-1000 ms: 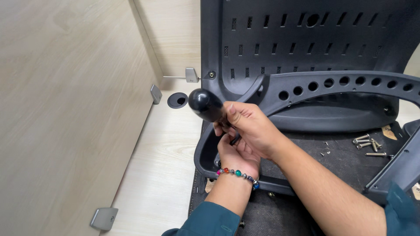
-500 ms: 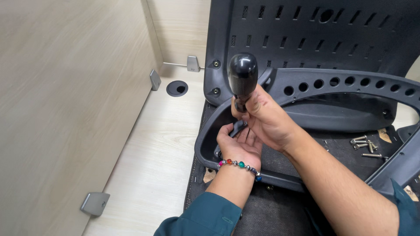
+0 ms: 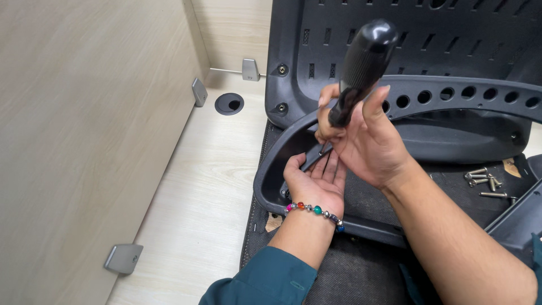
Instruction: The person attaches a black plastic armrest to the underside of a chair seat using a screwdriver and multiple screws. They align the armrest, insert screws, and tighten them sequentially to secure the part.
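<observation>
— What's in the grip?

— The right hand is closed around the lower neck of a black screwdriver handle, which stands tilted, its tip down at the curved black chair frame. The left hand lies palm up just under it, fingers loosely open, touching the frame's inner edge and clasping nothing; a beaded bracelet circles the wrist.

— And the surface?

— A pale wood surface with a round cable hole, walled on the left by a wood panel with metal brackets. The slotted black chair back fills the far side.

— Room to move?

— Open wood to the left of the frame; on the right, loose screws lie on dark fabric, well apart from the hands.
</observation>
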